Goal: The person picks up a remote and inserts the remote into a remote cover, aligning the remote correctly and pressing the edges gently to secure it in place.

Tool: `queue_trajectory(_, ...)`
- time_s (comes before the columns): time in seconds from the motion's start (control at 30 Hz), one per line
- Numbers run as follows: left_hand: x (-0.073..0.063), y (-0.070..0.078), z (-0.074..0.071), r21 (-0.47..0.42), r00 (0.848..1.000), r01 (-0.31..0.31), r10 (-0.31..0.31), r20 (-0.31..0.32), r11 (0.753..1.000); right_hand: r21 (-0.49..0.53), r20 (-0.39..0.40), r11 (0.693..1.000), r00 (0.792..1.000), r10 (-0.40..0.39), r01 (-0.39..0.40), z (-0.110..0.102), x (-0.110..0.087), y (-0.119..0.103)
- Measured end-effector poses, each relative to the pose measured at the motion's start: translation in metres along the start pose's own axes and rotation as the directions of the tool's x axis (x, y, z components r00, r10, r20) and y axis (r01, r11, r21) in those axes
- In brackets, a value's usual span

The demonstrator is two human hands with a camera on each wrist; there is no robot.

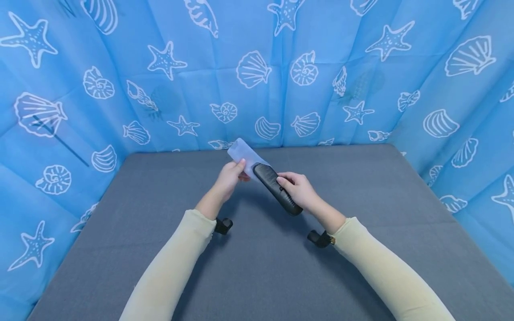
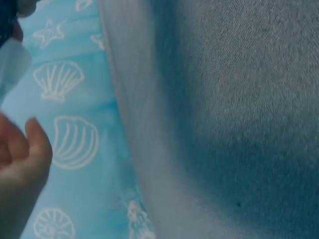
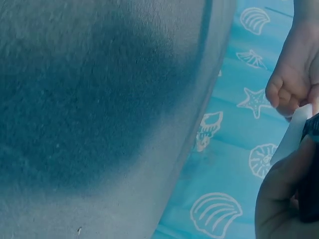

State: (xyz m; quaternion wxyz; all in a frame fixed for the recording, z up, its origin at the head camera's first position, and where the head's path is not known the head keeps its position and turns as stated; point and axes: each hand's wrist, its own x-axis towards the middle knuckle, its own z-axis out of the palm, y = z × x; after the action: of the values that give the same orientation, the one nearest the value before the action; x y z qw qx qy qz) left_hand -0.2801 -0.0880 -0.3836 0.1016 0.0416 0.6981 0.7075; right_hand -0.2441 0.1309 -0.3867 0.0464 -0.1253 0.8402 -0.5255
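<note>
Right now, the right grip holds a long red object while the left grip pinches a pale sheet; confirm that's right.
Not quite: the long object in the right grip is black, not red, as the head view shows. The left grip does pinch a pale sheet.

A blue curtain printed with white shells and starfish hung behind and beside a grey table.

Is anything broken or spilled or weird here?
Nothing stands out: I see no spill or break. The pale see-through sheet sticks out past the end of the black object and both slant, but the left hand and right hand are holding them that way.
</note>
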Motion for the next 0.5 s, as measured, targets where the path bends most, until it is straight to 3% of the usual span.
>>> queue_trajectory(0.1, 0.002, 0.000, -0.002, -0.101, 0.999, 0.022, -0.019, 0.031, 0.995, 0.028, 0.015, 0.999, 0.999, 0.030, -0.031, -0.002, 0.001, 0.001)
queue_trajectory(0.23, 0.002, -0.002, 0.004, -0.252, 0.998, 0.042, -0.050, -0.025, 0.967, 0.055, 0.021, 0.998, 0.999, 0.038, -0.039, 0.000, 0.002, 0.003)
queue_trajectory(0.37, -0.001, -0.005, 0.013, -0.280, 0.993, 0.016, -0.048, -0.107, 0.960, 0.083, -0.010, 0.996, 0.999, 0.031, -0.030, 0.005, 0.002, 0.004)
queue_trajectory(0.5, -0.002, -0.003, 0.023, -0.265, 0.978, -0.033, -0.024, -0.207, 0.964, 0.092, -0.031, 0.996, 0.999, 0.018, -0.016, 0.010, 0.001, 0.000)
